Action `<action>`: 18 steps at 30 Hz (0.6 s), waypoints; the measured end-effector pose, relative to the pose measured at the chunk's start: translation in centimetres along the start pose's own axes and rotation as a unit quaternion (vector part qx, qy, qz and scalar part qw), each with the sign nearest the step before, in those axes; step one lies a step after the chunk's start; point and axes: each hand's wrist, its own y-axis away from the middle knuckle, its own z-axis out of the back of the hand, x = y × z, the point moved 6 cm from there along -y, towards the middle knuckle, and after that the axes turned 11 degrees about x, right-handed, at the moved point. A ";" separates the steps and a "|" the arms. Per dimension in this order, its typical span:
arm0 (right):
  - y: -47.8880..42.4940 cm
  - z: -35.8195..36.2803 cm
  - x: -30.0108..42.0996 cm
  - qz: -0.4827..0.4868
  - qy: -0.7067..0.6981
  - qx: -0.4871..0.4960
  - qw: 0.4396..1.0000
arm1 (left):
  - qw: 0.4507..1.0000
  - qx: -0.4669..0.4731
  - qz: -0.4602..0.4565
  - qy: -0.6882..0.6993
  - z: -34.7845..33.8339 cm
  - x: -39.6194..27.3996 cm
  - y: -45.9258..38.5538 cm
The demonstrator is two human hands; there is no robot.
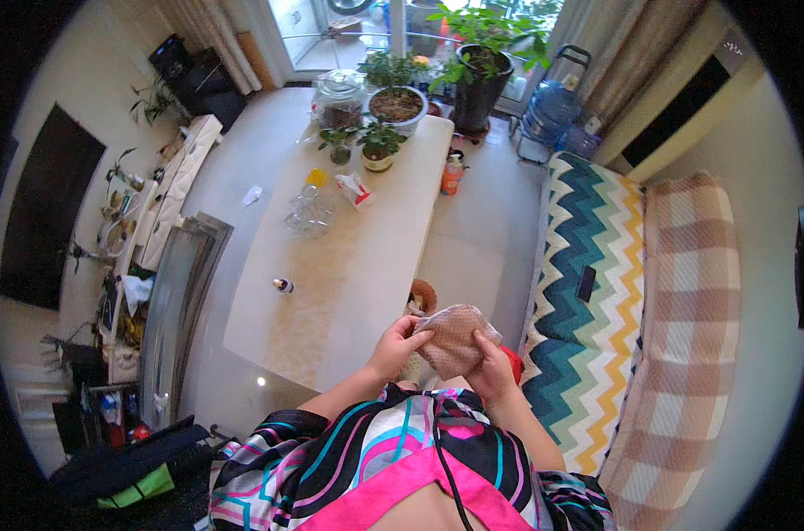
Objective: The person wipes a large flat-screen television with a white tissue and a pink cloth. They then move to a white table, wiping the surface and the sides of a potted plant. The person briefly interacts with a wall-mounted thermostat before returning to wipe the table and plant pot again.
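A folded pinkish-brown cloth [456,340] with a fine check texture is stretched between my two hands, in front of my body. My left hand [398,346] pinches its left edge between thumb and fingers. On the other side my right hand [493,366] grips the right edge, thumb on top. Just left of my hands is the long pale table [369,292]. Partly hidden behind the cloth, an orange-brown bin [424,295] stands on the floor by the table's side. Something red [512,364] shows beyond my right hand.
On the table are a small bottle [283,285], clear glassware [309,212], a tissue pack [354,191], potted plants [379,149] and a large glass jar [340,99]. To the right runs a sofa with a zigzag cover [588,332], a phone [586,284] on it. Grey panels [176,312] lean at left.
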 end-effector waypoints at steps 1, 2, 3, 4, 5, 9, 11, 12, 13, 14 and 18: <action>-1.1 -0.7 0.4 -0.013 0.004 0.013 1.000 | 1.000 -0.017 -0.003 -0.006 0.8 -0.2 -0.3; -2.3 -1.2 0.8 -0.027 0.008 0.026 0.999 | 0.999 -0.035 -0.006 -0.011 1.7 -0.3 -0.6; -3.4 -1.5 1.6 -0.040 0.014 0.038 0.998 | 0.999 -0.050 -0.010 -0.013 2.1 -0.5 -1.1; -5.1 -1.4 1.9 -0.062 0.024 0.034 0.997 | 0.997 -0.074 -0.005 -0.005 3.0 -0.3 -1.3; -6.8 -1.1 1.9 -0.081 0.028 0.043 0.995 | 0.995 -0.099 -0.002 0.004 4.4 0.0 -1.2; -14.6 -1.1 2.4 -0.150 0.068 0.055 0.985 | 0.973 -0.228 0.001 0.021 10.0 0.0 -0.4; -18.8 -0.3 2.5 -0.188 0.093 0.075 0.975 | 0.950 -0.313 -0.009 0.015 12.4 0.2 0.2; -20.9 0.8 2.2 -0.215 0.075 0.073 0.971 | 0.938 -0.346 -0.010 -0.004 13.7 1.0 0.5; -23.3 1.8 2.4 -0.219 0.091 0.073 0.969 | 0.927 -0.374 -0.012 -0.005 14.9 2.1 0.7; -25.5 2.8 2.4 -0.220 0.104 0.071 0.967 | 0.917 -0.400 -0.010 -0.007 15.9 3.3 0.9; -33.5 6.6 4.1 -0.217 0.162 0.016 0.963 | 0.880 -0.470 0.020 -0.059 19.0 10.1 -1.4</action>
